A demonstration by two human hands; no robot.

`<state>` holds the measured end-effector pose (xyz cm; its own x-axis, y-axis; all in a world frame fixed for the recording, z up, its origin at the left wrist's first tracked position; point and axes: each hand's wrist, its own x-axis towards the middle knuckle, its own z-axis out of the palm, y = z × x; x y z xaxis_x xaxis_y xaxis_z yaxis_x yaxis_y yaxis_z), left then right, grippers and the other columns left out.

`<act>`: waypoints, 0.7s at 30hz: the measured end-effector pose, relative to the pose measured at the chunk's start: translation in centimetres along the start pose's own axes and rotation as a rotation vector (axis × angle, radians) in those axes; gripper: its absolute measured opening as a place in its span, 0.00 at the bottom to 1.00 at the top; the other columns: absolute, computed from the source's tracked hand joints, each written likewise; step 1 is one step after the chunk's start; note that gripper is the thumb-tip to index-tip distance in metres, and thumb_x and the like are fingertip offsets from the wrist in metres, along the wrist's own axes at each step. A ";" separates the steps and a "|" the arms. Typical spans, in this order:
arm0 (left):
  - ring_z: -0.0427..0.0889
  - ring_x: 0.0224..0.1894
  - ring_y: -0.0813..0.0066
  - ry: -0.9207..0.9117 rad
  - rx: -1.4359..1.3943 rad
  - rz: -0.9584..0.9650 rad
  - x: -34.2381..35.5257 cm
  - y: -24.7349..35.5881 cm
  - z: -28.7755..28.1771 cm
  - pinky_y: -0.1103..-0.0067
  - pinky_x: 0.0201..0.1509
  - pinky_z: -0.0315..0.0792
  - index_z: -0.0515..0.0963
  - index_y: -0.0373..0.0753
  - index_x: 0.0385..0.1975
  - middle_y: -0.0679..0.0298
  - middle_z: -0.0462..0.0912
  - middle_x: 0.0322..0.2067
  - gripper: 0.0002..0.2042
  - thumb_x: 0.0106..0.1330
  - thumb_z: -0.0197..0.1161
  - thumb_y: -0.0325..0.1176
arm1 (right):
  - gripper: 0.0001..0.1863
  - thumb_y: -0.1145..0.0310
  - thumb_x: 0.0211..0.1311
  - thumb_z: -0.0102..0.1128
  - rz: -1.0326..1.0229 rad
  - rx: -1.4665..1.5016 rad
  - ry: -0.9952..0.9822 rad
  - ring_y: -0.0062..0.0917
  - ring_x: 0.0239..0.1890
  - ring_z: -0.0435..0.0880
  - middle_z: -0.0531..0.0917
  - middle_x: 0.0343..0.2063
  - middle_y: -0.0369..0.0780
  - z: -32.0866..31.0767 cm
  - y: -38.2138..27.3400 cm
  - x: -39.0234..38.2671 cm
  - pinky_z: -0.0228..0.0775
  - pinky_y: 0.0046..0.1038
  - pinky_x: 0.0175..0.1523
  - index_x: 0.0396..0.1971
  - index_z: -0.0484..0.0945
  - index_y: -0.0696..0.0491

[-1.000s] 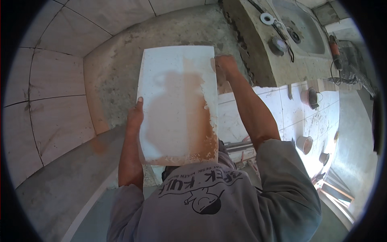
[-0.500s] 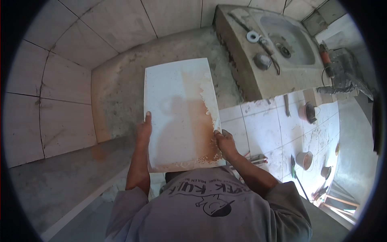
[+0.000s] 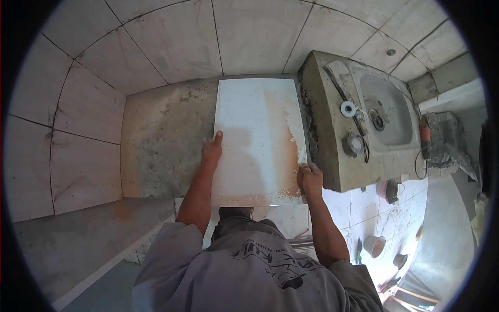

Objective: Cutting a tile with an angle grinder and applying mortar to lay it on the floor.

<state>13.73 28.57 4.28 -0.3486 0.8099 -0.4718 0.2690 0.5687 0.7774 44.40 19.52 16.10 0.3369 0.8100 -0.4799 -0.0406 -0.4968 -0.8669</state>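
Observation:
A large white tile (image 3: 244,119) with a rusty-brown stain and flaky residue down its right side is in both my hands. My left hand (image 3: 212,148) grips its left edge, thumb on the upper face. Lower on the right edge, my right hand (image 3: 311,180) holds the tile with curled fingers. The fingers beneath it are hidden. The tile lies over the right part of a rough concrete counter (image 3: 161,135), close to the raised sink block; I cannot tell whether it touches the concrete.
At right, a raised concrete block (image 3: 327,135) holds a grey sink (image 3: 387,109), with a white tape roll (image 3: 348,108) and tools on its ledge. An orange-and-black power tool (image 3: 425,140) stands beside the sink. Buckets (image 3: 374,246) sit on the tiled floor. Tiled walls (image 3: 171,47) enclose the counter.
Both hands have carried the tile right and forward, over the counter toward the back wall and beside the sink block. My view has shifted too. The grip looks unchanged.

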 end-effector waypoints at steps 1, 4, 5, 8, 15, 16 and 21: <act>0.78 0.34 0.49 0.003 0.024 0.004 0.1 0.6 0.7 0.64 0.40 0.69 0.76 0.21 0.28 0.42 0.79 0.28 0.38 0.63 0.47 0.63 | 0.10 0.71 0.63 0.48 -0.004 0.032 0.019 0.15 0.07 0.58 0.66 0.10 0.32 0.2 -0.3 0.8 0.45 0.23 0.11 0.21 0.67 0.54; 0.78 0.33 0.48 -0.008 0.065 0.004 1.0 1.6 1.3 0.63 0.40 0.69 0.75 0.21 0.27 0.41 0.78 0.27 0.38 0.64 0.45 0.63 | 0.10 0.70 0.63 0.48 -0.013 0.008 0.052 0.14 0.07 0.59 0.66 0.10 0.32 0.3 0.2 2.6 0.46 0.23 0.11 0.22 0.67 0.54; 0.78 0.33 0.48 -0.026 0.078 0.002 1.3 1.7 1.3 0.62 0.40 0.69 0.75 0.21 0.28 0.40 0.78 0.27 0.38 0.64 0.44 0.63 | 0.10 0.70 0.63 0.48 -0.009 0.008 0.049 0.14 0.07 0.59 0.66 0.10 0.32 0.3 1.3 3.3 0.46 0.23 0.11 0.22 0.67 0.54; 0.77 0.33 0.46 0.036 0.094 0.019 1.6 1.5 2.0 0.62 0.42 0.68 0.75 0.22 0.27 0.39 0.78 0.27 0.38 0.64 0.44 0.62 | 0.09 0.70 0.64 0.48 -0.111 -0.139 0.077 0.14 0.07 0.60 0.67 0.11 0.32 -0.7 4.2 5.7 0.47 0.21 0.12 0.25 0.69 0.56; 0.78 0.35 0.47 -0.016 0.050 -0.001 0.8 2.0 3.1 0.63 0.43 0.68 0.76 0.22 0.26 0.39 0.78 0.27 0.36 0.65 0.43 0.61 | 0.19 0.69 0.59 0.53 -0.185 -0.495 0.142 0.37 0.39 0.78 0.79 0.37 0.51 -0.7 0.7 2.6 0.68 0.33 0.48 0.48 0.71 0.65; 0.78 0.34 0.48 -0.007 0.023 -0.003 0.7 2.2 3.3 0.63 0.43 0.68 0.76 0.22 0.26 0.40 0.78 0.26 0.37 0.65 0.43 0.61 | 0.21 0.70 0.58 0.53 -0.262 -0.651 0.153 0.41 0.41 0.77 0.78 0.40 0.52 -1.0 0.8 2.3 0.67 0.36 0.50 0.50 0.69 0.65; 0.78 0.34 0.50 0.002 -0.016 -0.012 1.3 1.5 3.2 0.64 0.42 0.68 0.76 0.23 0.26 0.41 0.78 0.26 0.37 0.65 0.43 0.62 | 0.24 0.71 0.55 0.57 -0.539 -0.762 0.126 0.46 0.51 0.70 0.71 0.49 0.53 -0.7 1.1 -3.5 0.62 0.38 0.57 0.52 0.67 0.61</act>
<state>16.52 30.98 3.51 -0.3539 0.8028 -0.4799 0.2504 0.5757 0.7784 43.80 15.92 16.89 0.2322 0.9725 0.0167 0.7617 -0.1711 -0.6250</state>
